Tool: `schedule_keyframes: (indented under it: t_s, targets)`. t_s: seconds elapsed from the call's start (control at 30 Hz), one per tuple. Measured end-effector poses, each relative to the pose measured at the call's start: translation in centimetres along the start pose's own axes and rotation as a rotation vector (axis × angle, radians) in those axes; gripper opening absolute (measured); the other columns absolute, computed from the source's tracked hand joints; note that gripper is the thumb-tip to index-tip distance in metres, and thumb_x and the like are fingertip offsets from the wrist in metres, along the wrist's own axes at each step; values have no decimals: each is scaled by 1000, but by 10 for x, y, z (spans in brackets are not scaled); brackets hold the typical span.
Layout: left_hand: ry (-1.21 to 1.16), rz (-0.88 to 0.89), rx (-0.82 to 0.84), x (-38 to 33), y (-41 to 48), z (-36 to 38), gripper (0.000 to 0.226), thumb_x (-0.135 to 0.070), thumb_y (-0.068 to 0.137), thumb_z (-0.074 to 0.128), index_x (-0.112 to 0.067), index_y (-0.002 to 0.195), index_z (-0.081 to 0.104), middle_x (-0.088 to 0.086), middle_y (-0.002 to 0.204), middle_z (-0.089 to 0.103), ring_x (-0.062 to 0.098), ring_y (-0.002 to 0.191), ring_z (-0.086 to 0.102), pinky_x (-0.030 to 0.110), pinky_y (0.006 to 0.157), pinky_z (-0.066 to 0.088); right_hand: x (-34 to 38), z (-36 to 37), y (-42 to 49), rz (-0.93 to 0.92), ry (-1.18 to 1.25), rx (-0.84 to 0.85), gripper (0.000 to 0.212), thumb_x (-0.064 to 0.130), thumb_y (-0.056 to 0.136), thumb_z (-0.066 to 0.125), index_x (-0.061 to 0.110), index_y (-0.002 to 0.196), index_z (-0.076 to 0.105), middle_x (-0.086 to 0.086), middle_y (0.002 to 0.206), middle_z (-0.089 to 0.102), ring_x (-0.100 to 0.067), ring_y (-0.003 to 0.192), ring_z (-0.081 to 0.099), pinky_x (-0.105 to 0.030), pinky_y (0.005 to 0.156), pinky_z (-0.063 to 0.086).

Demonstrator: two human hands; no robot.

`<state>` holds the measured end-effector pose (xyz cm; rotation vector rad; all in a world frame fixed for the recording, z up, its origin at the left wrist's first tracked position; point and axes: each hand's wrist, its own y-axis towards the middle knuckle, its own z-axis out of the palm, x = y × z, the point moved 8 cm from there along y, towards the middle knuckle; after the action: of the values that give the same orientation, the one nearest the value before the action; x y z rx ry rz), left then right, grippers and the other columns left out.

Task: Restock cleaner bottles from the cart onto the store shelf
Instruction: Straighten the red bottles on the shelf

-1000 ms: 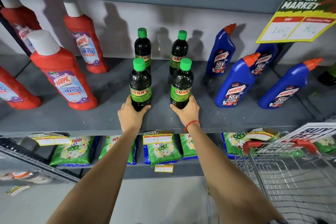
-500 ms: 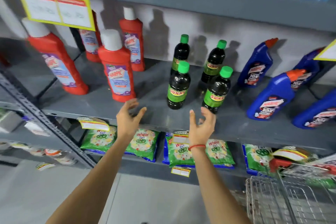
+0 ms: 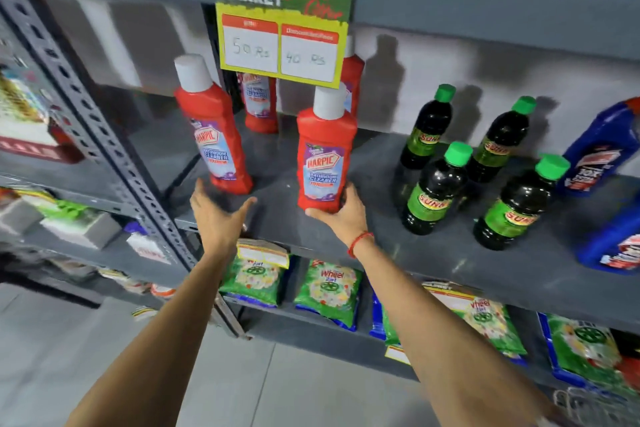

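On the grey shelf (image 3: 398, 246) stand red Harpic bathroom cleaner bottles with white caps. My right hand (image 3: 343, 215) grips the base of the nearer red bottle (image 3: 325, 156), which stands upright near the front edge. My left hand (image 3: 216, 218) is open, fingers spread, just below and in front of a second red bottle (image 3: 213, 135) that leans to the left; the hand is not touching it. Two more red bottles (image 3: 259, 104) stand behind, partly hidden by a price sign. Several dark bottles with green caps (image 3: 438, 189) stand to the right.
A yellow-and-green price sign (image 3: 282, 28) hangs from the shelf above. Blue toilet cleaner bottles (image 3: 595, 156) are at the far right. Green detergent packs (image 3: 327, 291) fill the shelf below. A perforated grey upright (image 3: 90, 118) stands at the left. A corner of the wire cart (image 3: 588, 402) shows bottom right.
Both hands have let go of the green-capped bottles and moved left along the shelf. My right hand has closed on a red bottle; my view has swung left.
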<state>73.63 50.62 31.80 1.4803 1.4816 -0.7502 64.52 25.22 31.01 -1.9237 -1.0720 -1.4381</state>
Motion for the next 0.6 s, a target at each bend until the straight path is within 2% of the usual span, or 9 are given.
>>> schedule_keyframes:
  t_s: [0.13,0.23,0.37,0.47,0.5,0.6]
  targets:
    - [46,-38,31,3,23,9,105,-37,65,82,-1,144,23,22,144,38,34,136,35,45,112,30,-5,5,6,-6,-25,-24,69,23,55,88,11,115,56,-9,116,68,-24,105,64,-34,93,51]
    - [62,-38,19,7,34,11,97,-45,61,82,-11,138,33,13,139,50,32,128,48,50,108,36,-7,7,8,-7,-23,-4,65,25,57,87,15,115,59,-6,115,69,-17,101,64,-33,93,52]
    - [105,-29,-35,8,40,11,82,-46,62,78,-12,129,45,12,128,59,32,119,55,50,104,38,-8,7,7,-3,-26,11,62,30,59,86,19,114,59,-1,112,69,-7,91,61,-21,85,52]
    - [116,-23,-66,7,40,11,80,-45,62,78,-11,127,47,13,126,61,32,116,56,48,101,39,-8,7,6,3,-36,12,62,32,61,85,19,115,58,0,112,68,-5,89,59,0,72,45]
    - [115,-23,-73,7,39,10,80,-45,62,78,-11,127,48,13,125,61,33,116,57,48,101,40,-8,7,6,7,-37,12,62,32,62,84,18,116,58,0,113,68,-4,89,59,3,69,43]
    - [101,-20,-98,7,38,8,79,-45,60,79,-11,125,49,14,123,62,33,114,57,49,99,44,-8,8,6,13,-40,10,62,32,64,83,18,118,57,-2,116,68,-4,91,58,-3,73,43]
